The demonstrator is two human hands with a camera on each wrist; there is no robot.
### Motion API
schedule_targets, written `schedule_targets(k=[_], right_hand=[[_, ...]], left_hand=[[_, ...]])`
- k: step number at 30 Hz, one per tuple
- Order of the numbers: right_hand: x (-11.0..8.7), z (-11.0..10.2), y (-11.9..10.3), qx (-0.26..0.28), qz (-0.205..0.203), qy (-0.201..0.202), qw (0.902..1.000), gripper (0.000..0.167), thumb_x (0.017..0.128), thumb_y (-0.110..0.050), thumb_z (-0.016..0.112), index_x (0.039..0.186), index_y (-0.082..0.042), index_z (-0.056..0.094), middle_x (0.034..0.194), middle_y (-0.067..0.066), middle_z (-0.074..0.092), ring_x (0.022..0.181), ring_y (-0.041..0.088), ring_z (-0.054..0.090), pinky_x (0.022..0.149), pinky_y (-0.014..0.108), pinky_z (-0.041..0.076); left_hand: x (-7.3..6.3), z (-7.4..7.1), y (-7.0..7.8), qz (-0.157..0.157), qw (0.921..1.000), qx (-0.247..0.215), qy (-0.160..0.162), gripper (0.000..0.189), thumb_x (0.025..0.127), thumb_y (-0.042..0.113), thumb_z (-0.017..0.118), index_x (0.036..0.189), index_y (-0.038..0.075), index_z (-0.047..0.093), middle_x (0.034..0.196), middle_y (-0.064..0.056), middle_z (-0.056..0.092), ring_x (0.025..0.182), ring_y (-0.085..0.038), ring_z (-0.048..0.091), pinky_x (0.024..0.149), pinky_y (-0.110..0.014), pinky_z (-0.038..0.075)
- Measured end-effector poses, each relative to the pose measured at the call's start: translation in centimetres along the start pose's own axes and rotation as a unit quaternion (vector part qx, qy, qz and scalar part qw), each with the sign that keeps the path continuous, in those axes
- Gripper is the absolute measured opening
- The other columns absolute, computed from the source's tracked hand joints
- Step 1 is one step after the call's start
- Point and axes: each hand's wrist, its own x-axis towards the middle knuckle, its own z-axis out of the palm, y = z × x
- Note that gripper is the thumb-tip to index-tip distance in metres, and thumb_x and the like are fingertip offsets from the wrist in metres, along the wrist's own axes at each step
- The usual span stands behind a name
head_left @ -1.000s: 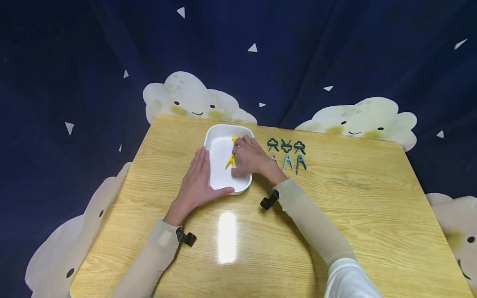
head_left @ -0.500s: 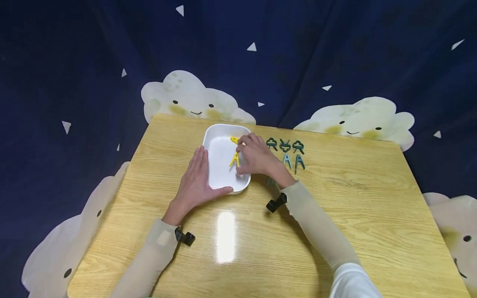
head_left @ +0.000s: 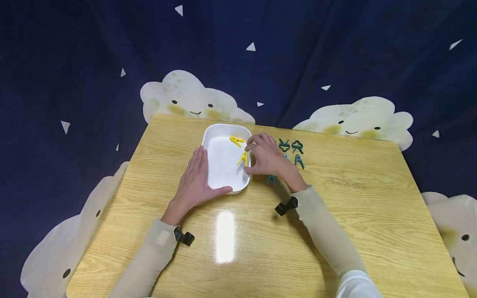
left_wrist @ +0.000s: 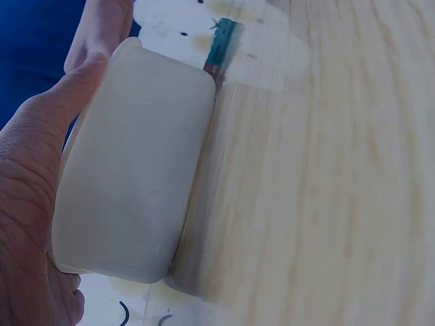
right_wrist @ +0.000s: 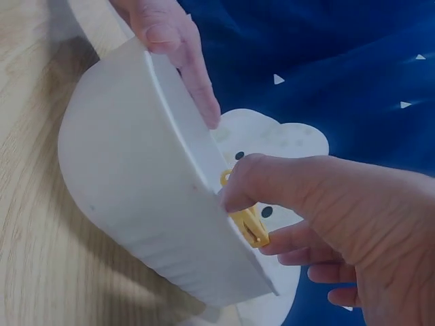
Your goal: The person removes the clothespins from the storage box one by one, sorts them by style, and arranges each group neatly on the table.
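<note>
A white plastic tub (head_left: pixel 225 180) stands on the table. My left hand (head_left: pixel 195 178) lies with straight fingers along its left wall, the thumb stretched along the near rim. At the tub's right rim, my right hand (head_left: pixel 269 156) pinches a yellow clothespin (head_left: pixel 243 158) between thumb and fingertips; the right wrist view shows this yellow clothespin (right_wrist: pixel 250 225) just over the rim. Another yellow clothespin (head_left: pixel 236 141) lies inside the tub near its far right corner.
To the right of the tub, dark green clips (head_left: pixel 297 146) lie in a row, with a grey-green clothespin (head_left: pixel 299 161) below them. A teal clothespin (head_left: pixel 271 180) lies nearer, beneath the right wrist. My right hand covers part of this group. A patterned dark blue cloth (head_left: pixel 223 49) hangs behind the table.
My right hand has moved rightward with the yellow clothespin, from inside the tub to its right rim. The left hand has stayed against the tub.
</note>
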Motion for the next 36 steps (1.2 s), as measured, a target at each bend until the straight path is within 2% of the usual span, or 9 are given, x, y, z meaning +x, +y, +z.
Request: schedule_targets(k=[5, 14, 21, 28, 30, 36], right_hand=[[-0.8, -0.4, 0.5, 0.003, -0.008, 0.021, 0.9997, 0.060, 0.076, -0.047, 0.086, 0.121, -0.008, 0.075, 0.135, 0.010, 0.058, 0.128, 0.032, 0.042, 0.110, 0.053, 0.035], [-2.1, -0.6, 1.3, 0.009, -0.028, 0.047, 0.9985, 0.054, 0.076, -0.044, 0.080, 0.116, -0.009, 0.076, 0.130, 0.011, 0.061, 0.124, 0.035, 0.046, 0.111, 0.056, 0.035], [-3.4, -0.5, 2.4, 0.016, -0.017, 0.052, 0.9984, 0.055, 0.075, -0.042, 0.084, 0.116, -0.008, 0.075, 0.135, 0.013, 0.058, 0.127, 0.036, 0.043, 0.104, 0.057, 0.037], [-4.9, 0.0, 3.8, 0.012, -0.002, 0.050, 0.9987, 0.055, 0.074, -0.041, 0.087, 0.117, -0.009, 0.075, 0.137, 0.013, 0.056, 0.129, 0.038, 0.042, 0.107, 0.058, 0.034], [-5.4, 0.2, 4.2, 0.013, 0.001, 0.048, 0.9988, 0.055, 0.073, -0.040, 0.088, 0.116, -0.009, 0.075, 0.136, 0.013, 0.057, 0.128, 0.038, 0.043, 0.107, 0.058, 0.034], [-6.8, 1.0, 5.5, 0.026, 0.016, 0.039, 0.9988, 0.058, 0.070, -0.039, 0.091, 0.117, -0.009, 0.077, 0.123, 0.012, 0.060, 0.112, 0.034, 0.045, 0.094, 0.051, 0.037]], left_hand=[[0.0, -0.1, 0.1, -0.006, 1.0000, -0.005, 0.000, 0.147, 0.070, 0.095, 0.061, 0.166, 0.001, 0.003, 0.176, -0.014, -0.003, 0.162, -0.023, -0.007, 0.131, -0.047, 0.014], [-0.2, -0.2, -0.1, -0.009, 0.9999, 0.002, 0.005, 0.146, 0.071, 0.096, 0.059, 0.166, 0.000, 0.004, 0.175, -0.016, -0.001, 0.162, -0.023, -0.006, 0.131, -0.045, 0.014], [-0.1, 0.1, -0.2, -0.008, 0.9999, 0.007, 0.003, 0.147, 0.070, 0.098, 0.057, 0.166, 0.000, 0.003, 0.176, -0.014, -0.003, 0.162, -0.023, -0.007, 0.131, -0.045, 0.014], [-0.1, 0.1, -0.1, -0.002, 1.0000, 0.002, 0.008, 0.147, 0.070, 0.096, 0.060, 0.166, 0.000, 0.005, 0.175, -0.017, 0.001, 0.162, -0.023, -0.006, 0.130, -0.046, 0.015], [0.0, 0.1, -0.1, -0.002, 1.0000, 0.001, 0.008, 0.147, 0.070, 0.096, 0.060, 0.166, 0.000, 0.005, 0.175, -0.017, 0.001, 0.162, -0.023, -0.006, 0.131, -0.046, 0.015], [0.0, 0.1, 0.0, -0.001, 1.0000, -0.001, 0.009, 0.146, 0.070, 0.096, 0.060, 0.166, 0.000, 0.005, 0.176, -0.014, -0.001, 0.162, -0.022, -0.006, 0.131, -0.046, 0.015]])
